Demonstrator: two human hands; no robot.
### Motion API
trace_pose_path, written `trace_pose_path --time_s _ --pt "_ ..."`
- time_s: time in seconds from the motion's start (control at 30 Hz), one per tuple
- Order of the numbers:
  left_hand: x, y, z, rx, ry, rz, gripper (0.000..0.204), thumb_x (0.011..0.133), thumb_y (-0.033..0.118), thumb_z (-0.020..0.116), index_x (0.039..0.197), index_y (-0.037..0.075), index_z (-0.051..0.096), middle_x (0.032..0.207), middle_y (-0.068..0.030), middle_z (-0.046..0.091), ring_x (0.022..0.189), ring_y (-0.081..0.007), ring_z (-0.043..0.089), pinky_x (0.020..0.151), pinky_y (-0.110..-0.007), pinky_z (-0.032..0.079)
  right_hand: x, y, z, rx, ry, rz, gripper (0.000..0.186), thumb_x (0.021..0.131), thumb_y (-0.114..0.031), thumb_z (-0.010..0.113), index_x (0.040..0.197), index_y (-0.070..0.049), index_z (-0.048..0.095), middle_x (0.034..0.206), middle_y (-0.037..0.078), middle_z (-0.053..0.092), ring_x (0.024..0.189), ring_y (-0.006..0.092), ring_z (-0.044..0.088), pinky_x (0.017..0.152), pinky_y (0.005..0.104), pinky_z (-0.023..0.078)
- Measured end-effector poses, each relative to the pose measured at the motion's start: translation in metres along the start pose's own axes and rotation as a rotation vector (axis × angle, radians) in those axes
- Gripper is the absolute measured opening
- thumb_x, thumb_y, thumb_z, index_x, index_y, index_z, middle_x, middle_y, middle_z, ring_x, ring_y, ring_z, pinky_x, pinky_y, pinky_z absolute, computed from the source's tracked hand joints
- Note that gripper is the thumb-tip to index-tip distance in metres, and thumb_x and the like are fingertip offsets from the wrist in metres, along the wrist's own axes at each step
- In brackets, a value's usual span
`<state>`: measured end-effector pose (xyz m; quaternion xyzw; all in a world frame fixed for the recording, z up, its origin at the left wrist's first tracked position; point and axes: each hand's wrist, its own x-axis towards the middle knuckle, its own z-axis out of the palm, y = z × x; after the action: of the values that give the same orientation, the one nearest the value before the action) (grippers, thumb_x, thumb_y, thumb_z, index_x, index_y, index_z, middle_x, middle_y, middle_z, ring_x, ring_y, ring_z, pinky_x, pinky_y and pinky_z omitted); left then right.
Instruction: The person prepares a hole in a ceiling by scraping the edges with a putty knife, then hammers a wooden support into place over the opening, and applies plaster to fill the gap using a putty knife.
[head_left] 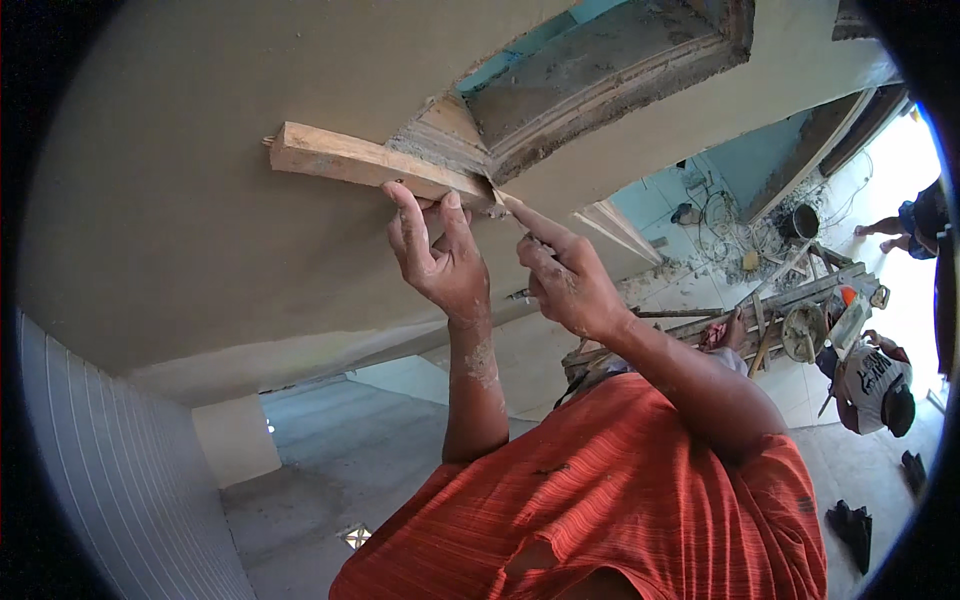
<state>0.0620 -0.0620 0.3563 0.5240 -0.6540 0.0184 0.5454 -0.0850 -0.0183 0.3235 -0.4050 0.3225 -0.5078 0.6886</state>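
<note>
Wood bar [345, 158] is lying beside the window frame [620, 108], the half-open left hand [443, 262] bracing it, the curled right hand [575, 285] gripping a thin tool [518, 295], and weak bracing could be risking a slip.

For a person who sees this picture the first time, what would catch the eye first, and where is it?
Most likely the red shirt, filling the lower middle. Above it, the left hand is at the underside of a pale wooden bar against the wall, with the right hand near the bar's right end. Toward the top edge, a rough-edged opening shows in the wall.
</note>
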Motion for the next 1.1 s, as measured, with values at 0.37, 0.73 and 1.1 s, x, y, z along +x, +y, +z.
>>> trace_pose_path --time_s 0.37,0.73,1.1 --pt "0.001 0.006 0.001 -0.012 0.008 -0.015 0.066 0.099 0.001 0.067 0.158 0.005 0.038 0.121 -0.0107 0.051 0.103 -0.0142 0.06 0.075 -0.029 0.068 0.003 -0.004 -0.012 -0.101 0.041 -0.055 0.054 0.1 -0.008 0.05 0.153 0.0 0.045 0.099 0.017 0.059 0.086 0.0218 0.059 0.083 0.0335 0.051" --pt "-0.004 0.013 -0.004 0.017 -0.003 -0.087 0.069 0.1 0.007 0.067 0.16 0.011 0.035 0.125 -0.0109 0.05 0.107 -0.0193 0.064 0.081 -0.033 0.068 0.003 -0.048 0.024 -0.333 -0.025 -0.297 0.053 0.103 -0.011 0.054 0.153 0.004 0.042 0.143 0.03 0.054 0.136 0.0419 0.051 0.111 0.0444 0.042" --pt "0.001 -0.005 -0.005 0.055 0.018 0.031 0.065 0.1 0.002 0.066 0.158 0.015 0.041 0.123 -0.0103 0.052 0.107 -0.0187 0.064 0.078 -0.032 0.068 0.007 -0.047 0.016 -0.454 -0.038 -0.571 0.052 0.105 -0.011 0.05 0.154 0.001 0.042 0.1 0.011 0.065 0.077 0.0173 0.061 0.072 0.0314 0.053"
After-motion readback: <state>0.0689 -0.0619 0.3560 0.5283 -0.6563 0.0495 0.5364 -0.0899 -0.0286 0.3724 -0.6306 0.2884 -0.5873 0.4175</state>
